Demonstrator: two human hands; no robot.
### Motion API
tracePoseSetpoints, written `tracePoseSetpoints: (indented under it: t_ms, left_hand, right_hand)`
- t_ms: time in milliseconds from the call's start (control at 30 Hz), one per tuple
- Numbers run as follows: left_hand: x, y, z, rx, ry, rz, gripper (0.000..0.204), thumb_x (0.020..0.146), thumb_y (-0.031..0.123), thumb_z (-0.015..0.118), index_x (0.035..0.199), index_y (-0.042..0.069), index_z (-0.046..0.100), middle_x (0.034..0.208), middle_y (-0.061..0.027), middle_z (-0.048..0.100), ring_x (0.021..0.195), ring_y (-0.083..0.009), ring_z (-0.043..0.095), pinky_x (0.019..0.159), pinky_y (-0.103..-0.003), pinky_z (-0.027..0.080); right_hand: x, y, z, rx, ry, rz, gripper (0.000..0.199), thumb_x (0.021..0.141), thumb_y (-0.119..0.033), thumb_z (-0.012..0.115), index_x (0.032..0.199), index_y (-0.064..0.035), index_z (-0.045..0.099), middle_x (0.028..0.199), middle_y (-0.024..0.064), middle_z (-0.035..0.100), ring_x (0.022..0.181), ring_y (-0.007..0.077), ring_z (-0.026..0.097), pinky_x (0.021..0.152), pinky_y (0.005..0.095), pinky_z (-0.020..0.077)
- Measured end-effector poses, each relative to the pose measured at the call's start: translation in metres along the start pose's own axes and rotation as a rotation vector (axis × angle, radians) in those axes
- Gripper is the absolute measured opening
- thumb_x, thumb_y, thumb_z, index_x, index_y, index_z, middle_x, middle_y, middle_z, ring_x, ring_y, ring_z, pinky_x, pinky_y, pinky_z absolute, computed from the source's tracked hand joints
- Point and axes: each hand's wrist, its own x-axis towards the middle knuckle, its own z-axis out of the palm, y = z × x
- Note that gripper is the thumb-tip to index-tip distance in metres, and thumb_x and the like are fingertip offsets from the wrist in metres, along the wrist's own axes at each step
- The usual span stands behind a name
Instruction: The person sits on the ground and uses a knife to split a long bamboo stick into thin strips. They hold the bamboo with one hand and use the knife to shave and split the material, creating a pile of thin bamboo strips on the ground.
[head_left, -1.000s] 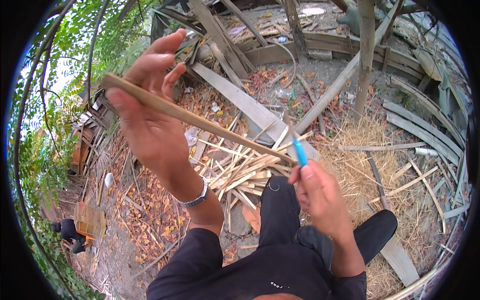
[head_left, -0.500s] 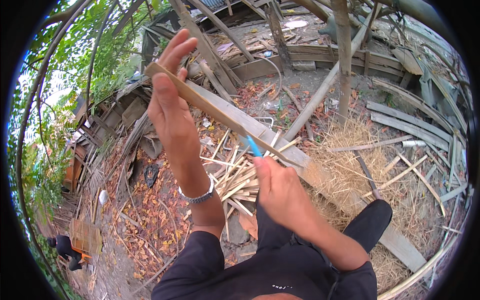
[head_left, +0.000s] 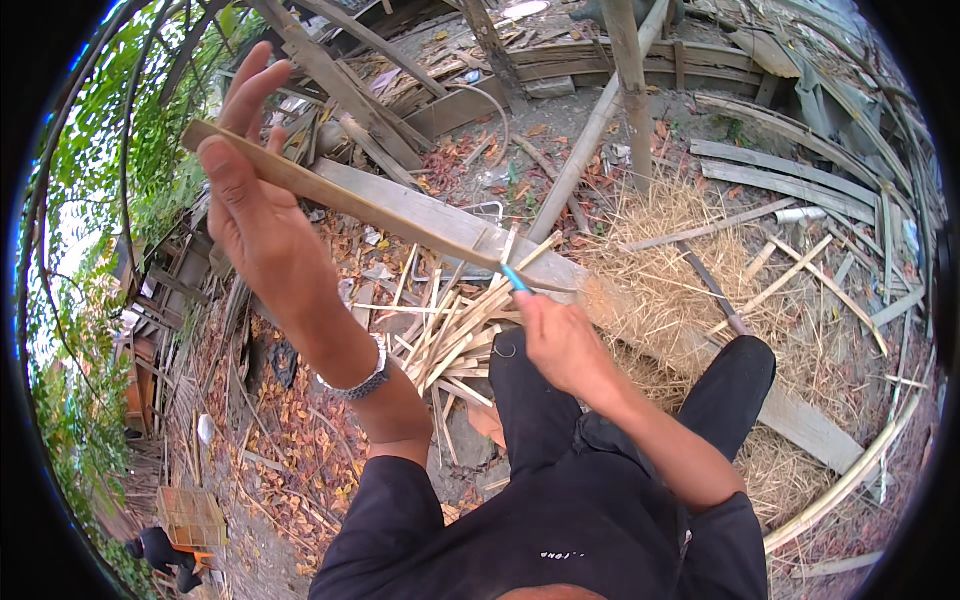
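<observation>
My left hand (head_left: pixel 255 205) is raised at the upper left, its thumb and fingers pinching one end of a long thin bamboo strip (head_left: pixel 340 197). The strip slants down to the right toward my right hand (head_left: pixel 560 345). That hand grips a tool with a blue handle (head_left: pixel 514 278), whose tip meets the lower end of the strip. A metal watch band circles my left wrist. Below the strip lies a heap of pale split bamboo slivers (head_left: pixel 455 335), in front of my knees in dark trousers.
A wide flat plank (head_left: pixel 440 215) runs across the ground under the strip. Dry straw (head_left: pixel 680 290) is spread to the right, with planks, poles and scrap wood around it. Red fallen leaves cover the ground at left. A small crouched person (head_left: pixel 160 552) is at lower left.
My left hand has lifted and moved left with the strip. My right hand, holding the blue-handled tool, came in toward the middle and now sits at the strip's lower end.
</observation>
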Motion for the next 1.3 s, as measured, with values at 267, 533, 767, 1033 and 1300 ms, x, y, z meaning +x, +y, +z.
tracePoseSetpoints:
  t_ms: [267, 533, 767, 1033, 1300]
  left_hand:
    - [0.001, 0.006, 0.005, 0.025, -0.028, 0.032, 0.055, 0.097, 0.048, 0.024, 0.117, 0.009, 0.056, 0.134, -0.0154, 0.048, 0.130, -0.0293, 0.037, 0.104, -0.050, 0.021]
    - [0.000, -0.003, 0.001, 0.004, -0.018, 0.045, 0.053, 0.097, 0.046, 0.023, 0.114, 0.010, 0.058, 0.132, -0.0151, 0.050, 0.128, -0.0291, 0.039, 0.103, -0.050, 0.024]
    - [-0.001, -0.003, 0.004, 0.035, -0.016, 0.051, 0.052, 0.097, 0.046, 0.023, 0.112, 0.012, 0.060, 0.130, -0.0172, 0.052, 0.125, -0.0309, 0.044, 0.105, -0.051, 0.022]
    - [-0.009, -0.005, 0.002, 0.013, 0.012, 0.060, 0.051, 0.098, 0.046, 0.024, 0.106, 0.011, 0.060, 0.128, -0.0194, 0.052, 0.126, -0.0328, 0.044, 0.105, -0.051, 0.023]
    - [-0.006, -0.011, 0.003, -0.012, -0.001, 0.086, 0.051, 0.098, 0.048, 0.024, 0.099, 0.012, 0.060, 0.126, -0.0201, 0.053, 0.124, -0.0336, 0.045, 0.104, -0.051, 0.024]
  right_hand:
    - [-0.002, -0.029, -0.012, 0.057, 0.021, 0.000, 0.046, 0.099, -0.029, 0.035, 0.077, 0.0065, 0.055, 0.060, 0.0302, 0.051, 0.061, 0.0482, 0.052, 0.056, 0.0511, 0.0411]
    - [-0.015, 0.110, 0.008, -0.241, -0.052, 0.397, 0.055, 0.099, -0.031, 0.030, 0.076, 0.0092, 0.060, 0.071, 0.0323, 0.057, 0.070, 0.0463, 0.058, 0.071, 0.0513, 0.0455]
    - [-0.007, 0.007, 0.001, 0.081, 0.042, 0.073, 0.052, 0.099, -0.031, 0.033, 0.072, 0.0062, 0.058, 0.064, 0.0288, 0.055, 0.064, 0.0459, 0.055, 0.063, 0.0481, 0.0446]
    - [-0.013, 0.047, 0.008, 0.046, 0.053, 0.201, 0.050, 0.099, -0.033, 0.032, 0.080, 0.0058, 0.057, 0.067, 0.0297, 0.055, 0.070, 0.0500, 0.053, 0.066, 0.0511, 0.0416]
    - [-0.017, 0.196, 0.042, -0.228, -0.044, 0.398, 0.051, 0.099, -0.033, 0.029, 0.083, 0.0061, 0.058, 0.063, 0.0263, 0.058, 0.062, 0.0480, 0.054, 0.064, 0.0501, 0.0448]
